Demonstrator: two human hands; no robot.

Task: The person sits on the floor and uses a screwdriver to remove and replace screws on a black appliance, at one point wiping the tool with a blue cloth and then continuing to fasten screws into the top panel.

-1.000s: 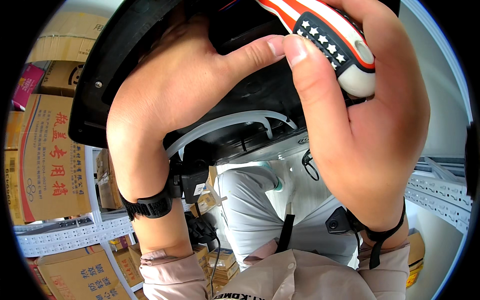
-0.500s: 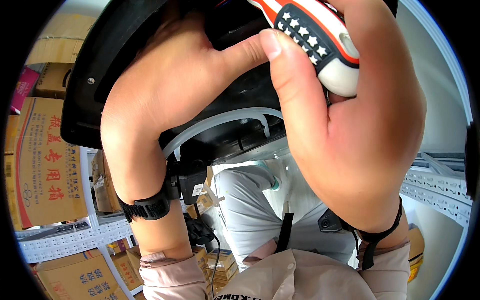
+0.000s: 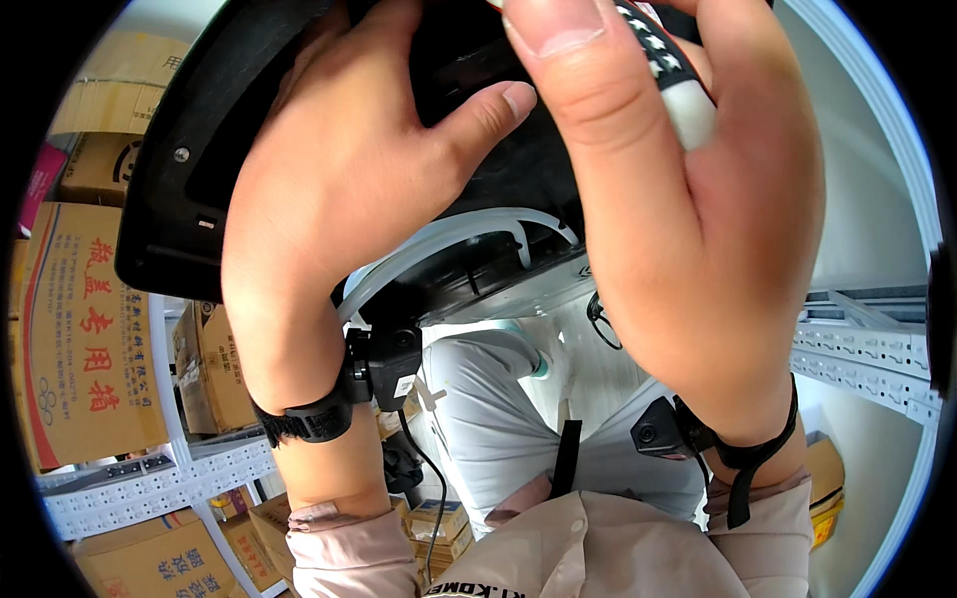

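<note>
My left hand (image 3: 329, 174) reaches into the underside of a black plastic housing (image 3: 169, 229), its thumb apart and its fingertips hidden at the top edge. Beside it, my right hand (image 3: 698, 229) is closed around a red, white and black object with white stars (image 3: 658, 50), mostly covered by my thumb and fingers. Pale translucent tubes (image 3: 459, 224) curve along the housing below my hands. Black strap-on devices sit on my left wrist (image 3: 389, 359) and right wrist (image 3: 658, 429).
Cardboard boxes (image 3: 95, 329) fill white metal shelving (image 3: 199, 463) on the left, and more boxes (image 3: 817, 473) sit at lower right. Perforated white rails (image 3: 862, 354) run along the right. My legs in grey trousers show below, over a pale floor (image 3: 578, 379).
My right hand has risen with the starred object, which is now more hidden behind my thumb. My left thumb has parted from my right thumb, and the left hand has shifted slightly rightward.
</note>
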